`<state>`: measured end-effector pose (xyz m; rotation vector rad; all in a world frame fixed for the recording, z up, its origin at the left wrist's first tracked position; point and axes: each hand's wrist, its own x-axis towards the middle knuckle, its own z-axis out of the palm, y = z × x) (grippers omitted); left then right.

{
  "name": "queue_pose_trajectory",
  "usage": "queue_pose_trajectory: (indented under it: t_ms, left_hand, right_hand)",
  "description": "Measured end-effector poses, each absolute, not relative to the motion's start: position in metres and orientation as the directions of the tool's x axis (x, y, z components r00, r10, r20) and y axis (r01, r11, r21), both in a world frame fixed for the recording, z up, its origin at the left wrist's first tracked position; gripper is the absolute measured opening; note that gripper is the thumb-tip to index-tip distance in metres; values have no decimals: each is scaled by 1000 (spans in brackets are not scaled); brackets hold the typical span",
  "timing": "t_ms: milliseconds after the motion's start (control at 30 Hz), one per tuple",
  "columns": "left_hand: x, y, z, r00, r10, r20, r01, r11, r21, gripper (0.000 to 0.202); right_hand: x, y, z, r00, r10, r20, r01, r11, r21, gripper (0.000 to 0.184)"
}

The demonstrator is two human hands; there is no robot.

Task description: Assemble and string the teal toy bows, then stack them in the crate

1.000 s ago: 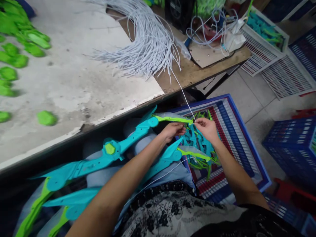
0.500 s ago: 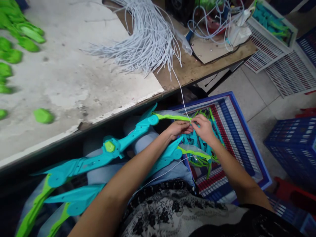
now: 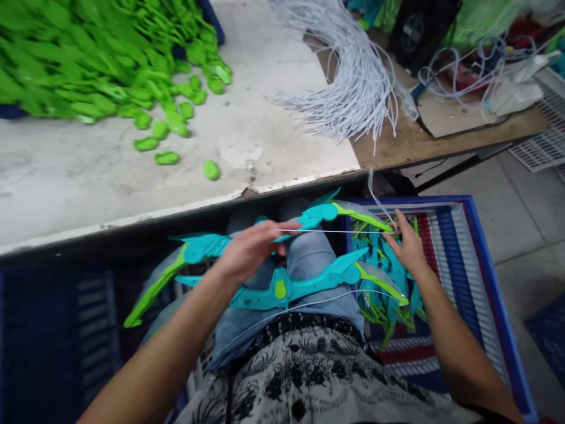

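Two toy bows of turquoise and lime-green plastic lie across my lap. The farther bow (image 3: pixel 318 215) has its right green limb tip at my right hand (image 3: pixel 406 242), whose fingers are closed on that tip and the cord end there. A thin white cord (image 3: pixel 333 231) runs taut leftward from it to my left hand (image 3: pixel 256 247). The fingers of that hand are bent around the cord, above the farther bow's middle, which they partly hide. Closer to my body, the second bow (image 3: pixel 260 298) has a green hexagon at its centre and a white cord hanging loosely along it.
On the worktable (image 3: pixel 265 138) lie a thick bundle of white cords (image 3: pixel 362 97) and a heap of green plastic pieces (image 3: pixel 101 65). A striped crate (image 3: pixel 491 268) with turquoise and green parts stands at my right. Looped tubing (image 3: pixel 459 82) lies at the back right.
My left hand has left the limb tip and moved left, drawing the cord along the bow. My right hand stays at the tip. The view has swung left, showing more green pieces.
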<state>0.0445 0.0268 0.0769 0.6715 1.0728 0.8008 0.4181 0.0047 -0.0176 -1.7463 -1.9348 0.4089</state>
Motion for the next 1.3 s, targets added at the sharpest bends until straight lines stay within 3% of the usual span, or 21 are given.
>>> queue_pose_trajectory:
  t_ms: [67, 133, 200, 333, 467, 533, 600, 700, 767, 833, 900, 1000, 1133, 1300]
  left_hand:
    - [-7, 11, 103, -25, 893, -450, -406, 403, 820, 15]
    - [-45, -8, 121, -304, 882, -359, -468, 190, 863, 16]
    - [-63, -26, 129, -418, 858, -299, -462, 83, 883, 20]
    - [-47, -52, 118, -316, 881, -352, -459, 182, 869, 25]
    - [-7, -57, 97, -266, 881, -392, -449, 247, 859, 24]
    - [6, -57, 92, -203, 901, -383, -463, 257, 848, 28]
    - [12, -58, 92, -111, 933, -341, -471, 253, 845, 29]
    - [12, -63, 96, 57, 961, -271, -442, 267, 856, 13]
    - [8, -68, 98, 125, 957, -261, -455, 289, 842, 16]
    - [2, -73, 98, 90, 959, -269, -508, 276, 816, 20]
    - [-8, -78, 97, -48, 960, -277, -553, 206, 808, 23]
    - [-30, -79, 92, -353, 894, -275, -527, 53, 848, 28]
    - [-63, -71, 84, -735, 655, -178, -320, -103, 942, 25]
    - [-92, -62, 75, -866, 499, -17, -63, -74, 995, 22]
  right_hand:
    - [424, 4, -22, -32, 988, 148, 847, 105, -520, 68]
    - [430, 3, -25, -4, 990, 139, 859, 75, -507, 70]
    - [433, 7, -26, 11, 989, 145, 883, 58, -466, 65]
    - [403, 24, -5, -59, 956, 289, 949, 143, -280, 43]
    - [292, 35, 24, -366, 827, 426, 812, 508, -288, 32]
    - [223, 33, 28, -636, 698, 328, 632, 716, -296, 31]
    - [163, 30, 25, -811, 561, 167, 515, 819, -252, 35]
    - [111, 32, 20, -858, 505, -94, 514, 839, -179, 45]
    - [102, 39, 23, -832, 524, -179, 551, 817, -169, 55]
    - [108, 51, 31, -834, 511, -208, 548, 808, -214, 66]
    - [119, 65, 40, -858, 452, -245, 511, 806, -299, 70]
    - [134, 86, 48, -858, 401, -322, 509, 747, -428, 59]
    - [139, 105, 48, -824, 406, -395, 565, 638, -522, 48]
    - [138, 117, 42, -852, 363, -377, 523, 580, -624, 47]
